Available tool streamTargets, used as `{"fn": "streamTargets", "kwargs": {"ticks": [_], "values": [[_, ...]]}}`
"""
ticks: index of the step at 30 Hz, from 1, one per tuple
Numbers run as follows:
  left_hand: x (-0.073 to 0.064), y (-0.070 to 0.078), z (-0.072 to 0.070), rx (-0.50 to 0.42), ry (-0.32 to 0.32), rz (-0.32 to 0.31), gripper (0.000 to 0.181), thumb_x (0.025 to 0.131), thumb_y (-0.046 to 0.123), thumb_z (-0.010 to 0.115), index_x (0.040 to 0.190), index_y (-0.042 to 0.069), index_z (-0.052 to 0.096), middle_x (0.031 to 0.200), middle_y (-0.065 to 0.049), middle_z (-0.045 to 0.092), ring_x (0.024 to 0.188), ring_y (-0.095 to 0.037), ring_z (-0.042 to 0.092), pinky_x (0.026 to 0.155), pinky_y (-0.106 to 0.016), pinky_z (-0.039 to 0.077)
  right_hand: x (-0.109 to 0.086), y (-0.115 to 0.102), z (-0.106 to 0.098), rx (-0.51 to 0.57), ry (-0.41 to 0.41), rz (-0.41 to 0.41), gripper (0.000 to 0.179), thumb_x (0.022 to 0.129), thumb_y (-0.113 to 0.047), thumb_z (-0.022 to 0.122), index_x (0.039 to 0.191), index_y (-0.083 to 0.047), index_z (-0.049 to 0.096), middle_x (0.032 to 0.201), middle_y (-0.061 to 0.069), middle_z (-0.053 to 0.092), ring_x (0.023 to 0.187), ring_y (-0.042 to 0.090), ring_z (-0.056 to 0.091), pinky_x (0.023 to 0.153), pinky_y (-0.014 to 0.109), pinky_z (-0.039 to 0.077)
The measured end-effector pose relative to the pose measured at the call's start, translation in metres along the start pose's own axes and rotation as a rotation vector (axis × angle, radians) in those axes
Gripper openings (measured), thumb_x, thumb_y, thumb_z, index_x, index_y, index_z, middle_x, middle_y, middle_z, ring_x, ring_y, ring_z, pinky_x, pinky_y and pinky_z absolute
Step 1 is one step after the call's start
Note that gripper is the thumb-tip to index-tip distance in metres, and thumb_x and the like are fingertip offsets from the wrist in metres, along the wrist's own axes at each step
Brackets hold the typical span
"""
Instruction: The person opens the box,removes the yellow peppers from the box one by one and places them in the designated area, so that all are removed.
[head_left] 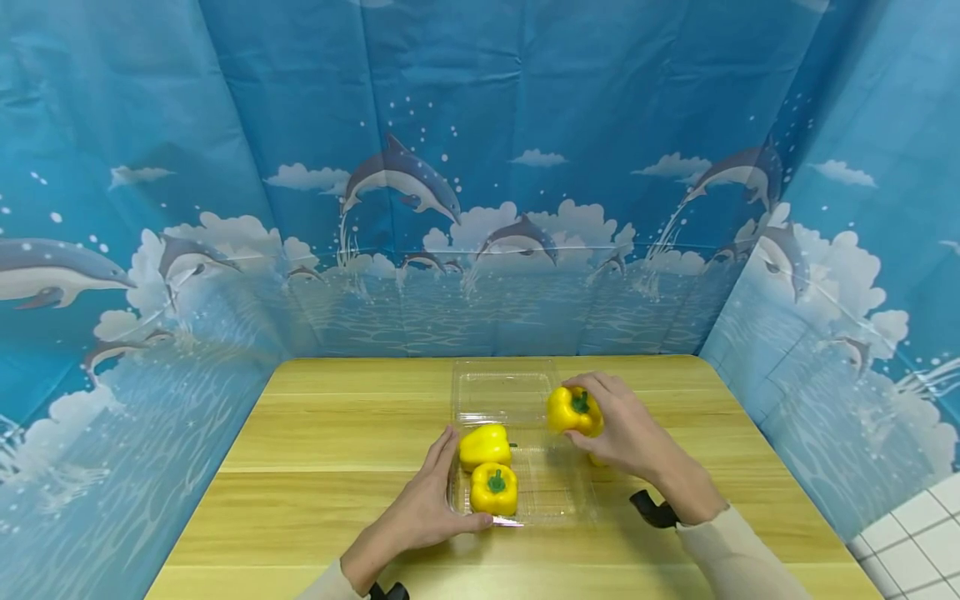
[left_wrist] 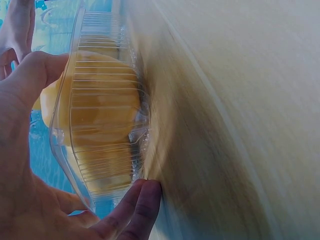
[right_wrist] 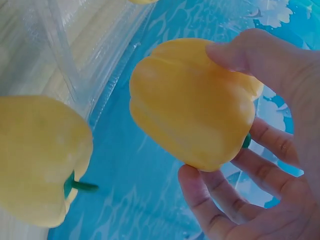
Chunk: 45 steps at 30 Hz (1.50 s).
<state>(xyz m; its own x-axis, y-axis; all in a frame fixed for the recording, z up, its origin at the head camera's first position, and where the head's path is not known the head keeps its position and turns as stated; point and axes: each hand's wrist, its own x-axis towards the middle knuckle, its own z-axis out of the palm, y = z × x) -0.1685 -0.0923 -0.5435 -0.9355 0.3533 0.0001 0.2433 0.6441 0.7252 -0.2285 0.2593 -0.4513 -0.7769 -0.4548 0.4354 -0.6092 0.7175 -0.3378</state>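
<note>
A clear plastic clamshell box [head_left: 551,496] lies opened out on the table, its lid [head_left: 495,392] folded back. Two yellow bell peppers sit in its left half: one on its side [head_left: 482,447], the other in front with its green stem [head_left: 496,482] up. My left hand [head_left: 427,500] holds the box's left side, thumb at the front edge and fingers along the side wall [left_wrist: 102,115]. My right hand [head_left: 626,425] pinches a yellow bell pepper [right_wrist: 192,105] between thumb and fingertips, raised over the box's back right. Another yellow pepper [right_wrist: 40,160] is mostly hidden under that hand in the head view.
The wooden table [head_left: 337,417] extends around the box on both sides. A blue dolphin-print curtain [head_left: 480,308] stands at the back and sides. White tiles [head_left: 911,542] show at the lower right. A black strap [head_left: 654,508] is on the right wrist.
</note>
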Motion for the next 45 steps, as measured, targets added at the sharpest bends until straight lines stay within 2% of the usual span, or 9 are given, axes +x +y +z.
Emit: {"fn": "streamTargets", "kwargs": {"ticks": [4,13,23,28,45], "values": [[0.000,0.000,0.000,0.002,0.000,0.000,0.144,0.086,0.069,0.094,0.188,0.005,0.014,0.199,-0.017,0.006,0.169,-0.059,0.044,0.129,-0.079,0.049,0.000,0.003,-0.004,-0.005,0.019,0.008,0.069,0.086,-0.011,0.103,0.147,-0.005,0.071,0.142,0.017,0.075,0.123,0.041,0.071,0.098,0.060,0.067],[0.000,0.000,0.000,0.013,0.000,-0.002,0.145,0.086,0.071,0.093,0.188,0.006,0.014,0.198,-0.018,0.007,0.169,-0.057,0.044,0.129,-0.077,0.051,-0.003,0.011,-0.012,-0.009,0.045,0.050,0.070,0.087,-0.010,0.102,0.149,-0.004,0.069,0.144,0.021,0.075,0.129,0.046,0.072,0.100,0.065,0.067],[-0.001,0.000,0.000,0.007,0.005,0.000,0.144,0.085,0.071,0.094,0.188,0.009,0.014,0.199,-0.016,0.006,0.168,-0.059,0.045,0.127,-0.079,0.051,-0.006,0.025,-0.018,-0.021,0.117,0.032,0.071,0.084,-0.006,0.101,0.148,-0.001,0.069,0.143,0.023,0.075,0.130,0.047,0.073,0.101,0.069,0.066],[-0.001,-0.001,0.000,0.004,0.003,0.000,0.145,0.085,0.072,0.093,0.188,0.008,0.014,0.199,-0.015,0.006,0.169,-0.058,0.044,0.128,-0.079,0.050,-0.009,0.033,-0.023,-0.020,0.130,0.037,0.073,0.083,-0.004,0.101,0.148,0.001,0.068,0.144,0.024,0.075,0.131,0.049,0.072,0.104,0.072,0.064],[-0.001,-0.001,0.000,0.012,0.003,0.006,0.144,0.086,0.073,0.092,0.188,0.007,0.015,0.198,-0.017,0.006,0.169,-0.058,0.045,0.129,-0.077,0.050,-0.026,0.059,-0.040,-0.055,0.183,0.057,0.075,0.080,-0.003,0.103,0.146,0.002,0.069,0.140,0.025,0.076,0.127,0.050,0.072,0.100,0.072,0.062]]}}
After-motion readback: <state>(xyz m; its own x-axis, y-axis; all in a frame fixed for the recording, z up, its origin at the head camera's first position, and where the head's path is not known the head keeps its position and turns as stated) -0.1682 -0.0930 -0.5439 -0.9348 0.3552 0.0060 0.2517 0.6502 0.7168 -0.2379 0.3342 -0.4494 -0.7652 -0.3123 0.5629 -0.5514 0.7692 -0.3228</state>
